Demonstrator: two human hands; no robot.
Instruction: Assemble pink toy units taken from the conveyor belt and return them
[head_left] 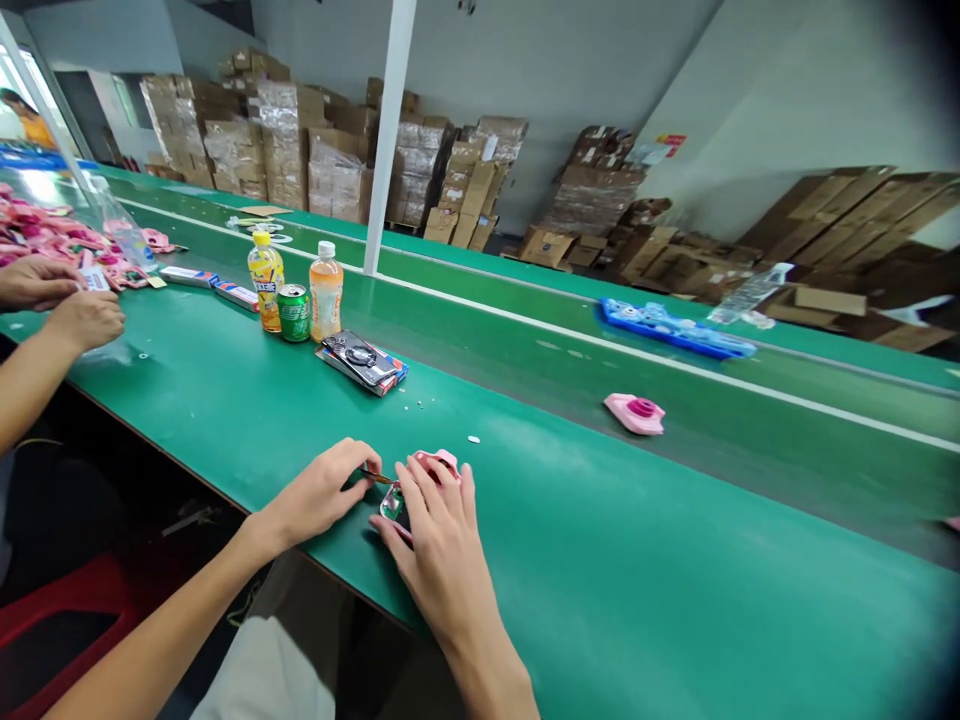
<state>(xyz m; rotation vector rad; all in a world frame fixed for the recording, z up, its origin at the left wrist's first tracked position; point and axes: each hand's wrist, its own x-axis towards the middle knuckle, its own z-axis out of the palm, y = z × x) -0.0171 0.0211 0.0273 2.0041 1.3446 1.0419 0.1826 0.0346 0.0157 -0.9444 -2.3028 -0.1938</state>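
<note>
My left hand (pixel 326 492) pinches a thin, dark and orange strip (pixel 377 477) that reaches toward an opened pink toy camera (pixel 439 460). What kind of strip it is I cannot make out. The camera lies on the green table, with a green circuit board (pixel 391 503) showing inside its shell. Over it lies my right hand (pixel 442 530), fingers across the top and thumb at the near edge, holding it down. Much of the camera is hidden under those fingers. A small white piece (pixel 473 439) rests just beyond.
Ahead to the left stand a yellow-capped bottle (pixel 266 280), a green can (pixel 293 313) and an orange drink bottle (pixel 326 292), beside a phone (pixel 360 358) on boxes. A pink shell (pixel 636 413) and blue tray (pixel 675 328) sit on the belt. A co-worker's hands (pixel 84 318) are at left.
</note>
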